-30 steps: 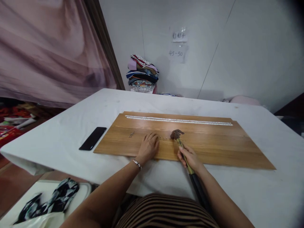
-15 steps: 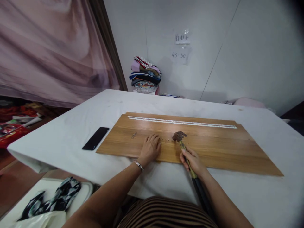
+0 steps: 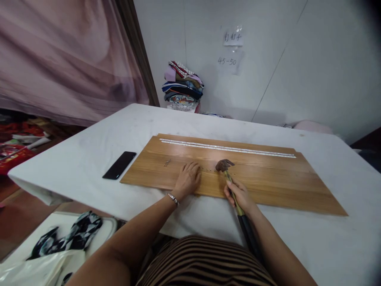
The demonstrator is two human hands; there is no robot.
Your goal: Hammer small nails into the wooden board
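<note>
A wide wood-grain board [image 3: 276,182] lies on the white-covered table. My left hand [image 3: 188,178] rests on its front half, palm down with the fingers stretched out and nothing visible in them. Just right of those fingertips runs a short row of tiny nail heads or marks [image 3: 210,169]. A few loose nails [image 3: 167,162] lie on the board to the left of that hand. My right hand [image 3: 238,194] is wrapped round the handle of a claw hammer [image 3: 225,165], its rusty head low over the row, whether touching the board I cannot tell.
Two white measuring strips [image 3: 229,148] lie along the board's far side. A black phone [image 3: 119,165] is on the white table [image 3: 119,123], left of the board. Folded clothes [image 3: 183,87] are piled by the wall. A chair with patterned cloth [image 3: 80,232] stands lower left.
The whole view has shifted slightly, so the board and table sit a little higher. Both hands and the hammer hold nearly the same place on the board.
</note>
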